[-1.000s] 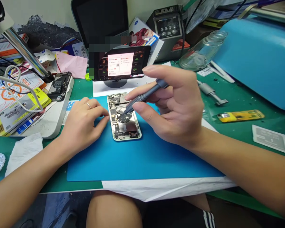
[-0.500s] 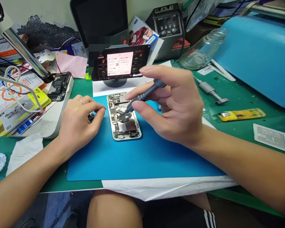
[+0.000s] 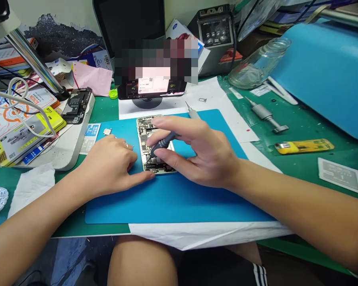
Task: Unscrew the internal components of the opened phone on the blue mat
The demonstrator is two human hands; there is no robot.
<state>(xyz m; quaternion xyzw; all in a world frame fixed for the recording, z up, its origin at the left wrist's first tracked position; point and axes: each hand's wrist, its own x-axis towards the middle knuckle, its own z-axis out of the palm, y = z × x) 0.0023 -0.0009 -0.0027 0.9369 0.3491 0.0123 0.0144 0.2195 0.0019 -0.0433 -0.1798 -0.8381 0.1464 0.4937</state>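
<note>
Phone (image 3: 146, 127) partly hidden, right hand (image 3: 199, 153) gripping grey pen-like tool (image 3: 164, 143), tip indistinct, left hand (image 3: 110, 167) curled, hold unclear

At the far right, a glass jar (image 3: 256, 67) sits beside a slim white tool (image 3: 283, 91); nearer lies a yellow cutter (image 3: 304, 146). On the left lies a yellow box (image 3: 30, 135), with pink paper (image 3: 91, 77) beyond it and a crumpled tissue (image 3: 32, 186) nearer. At the far side, a dark monitor (image 3: 129, 20) stands left of a black machine (image 3: 216, 33).
</note>
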